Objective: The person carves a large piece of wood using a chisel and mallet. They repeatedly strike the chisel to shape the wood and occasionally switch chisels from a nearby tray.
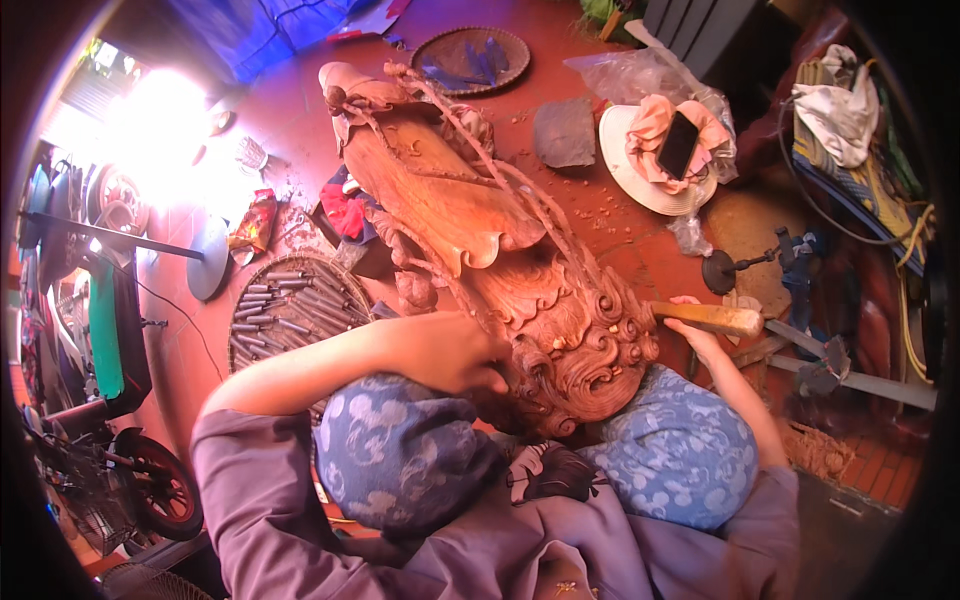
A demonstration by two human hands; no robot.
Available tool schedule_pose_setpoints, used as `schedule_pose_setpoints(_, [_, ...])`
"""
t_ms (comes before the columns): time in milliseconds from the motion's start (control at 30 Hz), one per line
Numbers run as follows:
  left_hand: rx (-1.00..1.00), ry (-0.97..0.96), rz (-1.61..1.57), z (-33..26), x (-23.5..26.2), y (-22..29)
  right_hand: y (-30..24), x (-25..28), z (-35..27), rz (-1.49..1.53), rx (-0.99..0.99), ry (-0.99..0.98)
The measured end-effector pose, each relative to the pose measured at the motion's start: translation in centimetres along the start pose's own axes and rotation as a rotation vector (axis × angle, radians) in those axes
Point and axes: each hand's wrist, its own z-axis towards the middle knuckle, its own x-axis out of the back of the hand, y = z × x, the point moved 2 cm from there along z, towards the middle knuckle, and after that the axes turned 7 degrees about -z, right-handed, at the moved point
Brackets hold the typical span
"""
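A large reddish-brown wood carving [450,190] lies lengthwise before me, its scrolled, wave-like base [585,370] between my knees. My left hand [455,350] rests against the left side of this base with its fingers curled in; whatever they grip is hidden. On the right, my right hand [697,336] is closed around a pale wooden mallet [715,318], held level with one end close to the scrolls. Small light chips lie on the carved surface.
A round woven tray [243,345] of several chisels sits at left, another tray [515,62] at the far side. To the right are a grey block [564,133], a white hat [622,160] bearing a phone [678,145], and a metal clamp [800,260]. Motorbikes [150,480] stand left.
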Motion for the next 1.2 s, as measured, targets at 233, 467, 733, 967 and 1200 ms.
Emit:
schedule_pose_setpoints(233, [-0.157,-0.137,0.131,4.2,0.4,1.6,0.3,1.8,0.9,-0.18,0.004,-0.119])
schedule_pose_setpoints(467, [-0.44,0.296,0.213,8.6,-0.9,-2.2,-1.1,-1.1,2.6,-0.155,-0.021,0.003])
schedule_pose_setpoints(733, [-0.327,0.407,0.098,9.3,0.8,-3.7,-7.1,-2.0,3.2,-0.199,0.284,0.044])
schedule_pose_setpoints(967, [-0.329,0.419,0.066,9.2,0.6,-5.4,-14.9,-4.8,2.7,-0.331,0.612,-0.038])
schedule_pose_setpoints(1200, [-0.324,0.373,-0.004,8.6,0.4,-6.1,-19.3,-7.4,1.9,-0.703,0.829,-0.016])
